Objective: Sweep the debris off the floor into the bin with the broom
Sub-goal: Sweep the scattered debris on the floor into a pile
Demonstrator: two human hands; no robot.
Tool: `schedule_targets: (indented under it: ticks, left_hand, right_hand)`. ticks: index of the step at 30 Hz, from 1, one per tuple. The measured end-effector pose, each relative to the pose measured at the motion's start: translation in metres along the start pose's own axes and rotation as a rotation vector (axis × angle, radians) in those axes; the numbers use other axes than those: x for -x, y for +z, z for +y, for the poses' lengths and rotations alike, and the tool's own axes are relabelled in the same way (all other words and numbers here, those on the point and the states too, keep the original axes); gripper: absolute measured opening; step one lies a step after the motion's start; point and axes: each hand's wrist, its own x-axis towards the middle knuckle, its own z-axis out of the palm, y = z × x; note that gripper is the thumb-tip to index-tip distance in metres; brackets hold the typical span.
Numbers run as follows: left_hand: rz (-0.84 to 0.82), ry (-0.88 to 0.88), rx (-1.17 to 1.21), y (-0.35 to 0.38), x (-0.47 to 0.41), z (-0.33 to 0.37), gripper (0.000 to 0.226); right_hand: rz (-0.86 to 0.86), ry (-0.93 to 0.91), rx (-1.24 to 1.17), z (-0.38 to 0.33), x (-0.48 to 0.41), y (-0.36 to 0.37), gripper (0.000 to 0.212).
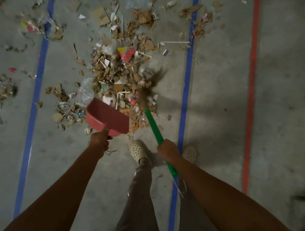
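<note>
Left hand (99, 141) fingers curl round the pink plastic dustpan (107, 117) handle; right hand (168, 149) wraps the green-handled bristle broom (154, 126). Pan appears empty; the cardboard-and-plastic debris pile (115, 70) lies unswept.

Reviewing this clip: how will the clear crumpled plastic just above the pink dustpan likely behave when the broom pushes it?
The clear plastic looks thin and crumpled, so it is probably very light and floppy. It may flutter or ride over the broom bristles rather than slide. Lying near the dustpan edge, it could snag there.
</note>
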Motion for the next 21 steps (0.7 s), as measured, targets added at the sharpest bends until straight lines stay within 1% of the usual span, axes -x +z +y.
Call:
schedule_targets:
  ticks: [5, 9, 12, 16, 21]
  left_hand:
    - [0.012, 0.017, 0.025, -0.026, 0.004, 0.022, 0.047]
    - [0.015, 0.026, 0.041, -0.033, 0.019, 0.042, 0.047]
    - [-0.018, 0.062, 0.066, -0.03, 0.038, 0.06, 0.044]
    - [-0.048, 0.138, 0.071, -0.012, 0.064, 0.083, 0.041]
    - [-0.056, 0.214, 0.078, 0.03, 0.099, 0.103, 0.037]
  right_hand:
    - [0.152, -0.112, 0.085, -0.028, 0.02, -0.007, 0.029]
    - [0.23, -0.131, 0.149, -0.02, 0.044, -0.029, 0.034]
    - [0.273, -0.155, 0.186, -0.004, 0.069, -0.056, 0.036]
    - [0.286, -0.15, 0.124, 0.026, 0.088, -0.092, 0.033]
    - [0.342, -0.172, 0.022, 0.065, 0.096, -0.134, 0.03]
